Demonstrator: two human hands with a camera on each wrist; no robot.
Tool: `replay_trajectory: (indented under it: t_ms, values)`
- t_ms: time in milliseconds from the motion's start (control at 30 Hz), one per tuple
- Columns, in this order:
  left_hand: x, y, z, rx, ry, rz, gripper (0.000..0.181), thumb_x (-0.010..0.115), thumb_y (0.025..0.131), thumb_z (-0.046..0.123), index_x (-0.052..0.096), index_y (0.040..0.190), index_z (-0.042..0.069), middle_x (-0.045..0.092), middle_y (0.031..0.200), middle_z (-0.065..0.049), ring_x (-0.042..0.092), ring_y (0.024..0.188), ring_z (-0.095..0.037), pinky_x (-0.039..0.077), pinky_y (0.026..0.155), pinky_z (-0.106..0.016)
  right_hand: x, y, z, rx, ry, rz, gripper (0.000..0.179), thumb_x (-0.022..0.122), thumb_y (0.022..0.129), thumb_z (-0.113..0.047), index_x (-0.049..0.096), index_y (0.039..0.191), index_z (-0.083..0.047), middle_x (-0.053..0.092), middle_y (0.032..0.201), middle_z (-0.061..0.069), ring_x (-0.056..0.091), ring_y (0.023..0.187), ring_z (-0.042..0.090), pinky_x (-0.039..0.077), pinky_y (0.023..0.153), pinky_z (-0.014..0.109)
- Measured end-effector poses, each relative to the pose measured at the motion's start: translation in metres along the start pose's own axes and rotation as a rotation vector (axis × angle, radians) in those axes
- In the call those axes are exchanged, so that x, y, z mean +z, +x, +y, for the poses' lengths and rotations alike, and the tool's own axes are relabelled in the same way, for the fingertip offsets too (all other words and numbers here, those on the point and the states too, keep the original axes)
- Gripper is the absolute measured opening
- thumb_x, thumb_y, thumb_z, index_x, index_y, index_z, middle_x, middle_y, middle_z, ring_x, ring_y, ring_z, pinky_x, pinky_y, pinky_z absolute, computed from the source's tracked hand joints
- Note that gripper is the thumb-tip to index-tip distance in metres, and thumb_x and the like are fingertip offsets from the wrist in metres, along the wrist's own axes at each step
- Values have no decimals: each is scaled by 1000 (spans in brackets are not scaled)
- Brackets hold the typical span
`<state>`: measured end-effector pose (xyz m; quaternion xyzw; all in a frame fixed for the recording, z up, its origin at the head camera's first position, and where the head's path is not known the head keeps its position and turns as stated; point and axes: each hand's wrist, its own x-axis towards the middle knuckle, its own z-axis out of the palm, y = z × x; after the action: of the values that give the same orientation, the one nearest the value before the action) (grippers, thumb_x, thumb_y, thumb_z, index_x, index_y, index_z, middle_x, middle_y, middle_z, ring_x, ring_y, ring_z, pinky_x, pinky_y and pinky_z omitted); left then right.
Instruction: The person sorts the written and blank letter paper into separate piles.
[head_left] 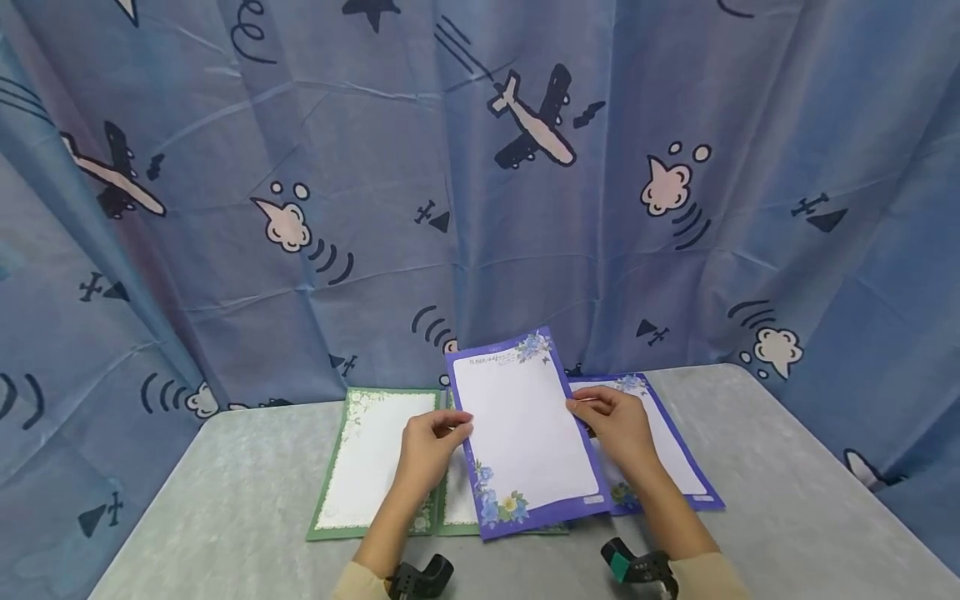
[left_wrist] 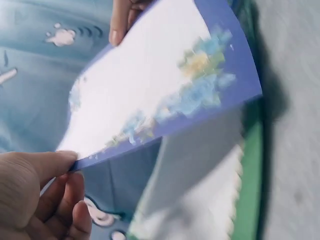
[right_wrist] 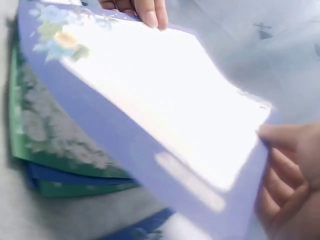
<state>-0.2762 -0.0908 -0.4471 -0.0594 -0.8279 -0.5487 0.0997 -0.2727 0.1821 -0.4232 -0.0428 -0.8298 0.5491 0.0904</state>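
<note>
A sheet of decorated paper with a purple border and blue flowers (head_left: 525, 433) is held up, tilted, above the table. My left hand (head_left: 429, 446) pinches its left edge between thumb and fingers. On the opposite edge, my right hand (head_left: 621, 425) pinches it the same way. The left wrist view shows the left thumb (left_wrist: 55, 162) on top of the paper and the fingers curled beneath. Below lie a green-bordered sheet (head_left: 375, 458) at left, a second green-bordered sheet (head_left: 457, 504) partly hidden by the raised one, and another purple-bordered sheet (head_left: 671, 442) at right, behind my right hand.
The grey table (head_left: 247, 492) extends to both sides of the papers. Behind it hangs a blue curtain (head_left: 390, 175) printed with airplanes and clouds. In the right wrist view, layered green and blue paper edges (right_wrist: 75, 175) show under the raised sheet. Black wrist devices (head_left: 420, 577) sit on both wrists.
</note>
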Motion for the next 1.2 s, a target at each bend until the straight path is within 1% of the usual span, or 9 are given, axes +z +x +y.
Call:
replay_trajectory:
  t_ms: [233,400,600,667,767,833,1000,1100,1200]
  values:
    - [5,3,27,49,-25,9,11,74,91,17,80,101,13,77,96,-5,60,74,-9,48,62,-20,-21,-1,-11,-37,-9,-20,34,67,98,-25,69,123,-2,77,107,14,67,78,7,57,70,22]
    - [19,9,45,89,-74,15,11,74,91,14,80,100,10,77,95,-8,59,71,-9,46,59,-20,-41,-2,-18,-49,-48,33,35,62,102,-23,65,129,-2,74,115,19,67,81,3,56,72,18]
    - [41,14,65,96,-125,20,12,73,91,11,80,100,10,77,94,-9,58,69,-6,46,59,-19,-61,-4,-24,-1,-112,129,36,57,104,-20,62,136,-5,67,126,20,68,101,21,54,73,11]
    - [50,16,71,101,-131,15,13,71,91,10,80,101,10,77,95,-9,59,70,-5,48,61,-19,-67,-4,-24,33,-132,175,36,57,104,-21,62,137,-7,66,129,19,67,109,28,56,79,15]
    - [64,21,79,108,-125,-6,16,69,92,9,79,103,13,77,98,-6,60,73,-5,50,65,-20,-76,-2,-22,82,-157,252,36,57,104,-21,63,137,-9,65,132,18,64,118,32,58,94,31]
    - [73,23,83,109,-118,-19,17,68,92,9,79,103,15,76,99,-4,60,74,-4,50,66,-20,-81,-1,-19,103,-170,296,35,57,104,-22,64,136,-10,66,132,17,63,120,32,56,98,37]
    - [92,25,87,114,-160,-37,14,69,93,12,79,103,14,76,99,-4,59,72,-3,49,63,-20,-93,3,-10,148,-173,369,35,57,103,-23,66,135,-11,66,132,15,63,118,29,58,91,29]
    - [103,24,81,81,-214,-31,14,70,92,11,79,103,12,75,98,-5,59,72,-4,49,62,-20,-98,6,-3,185,-161,384,35,57,103,-23,65,135,-11,65,132,15,63,116,26,58,85,22]
    - [115,21,74,28,-260,-3,14,71,90,8,79,102,11,75,96,-6,58,71,-5,49,62,-20,-100,7,3,186,-148,374,35,58,103,-21,65,135,-9,65,131,17,63,112,26,51,70,9]
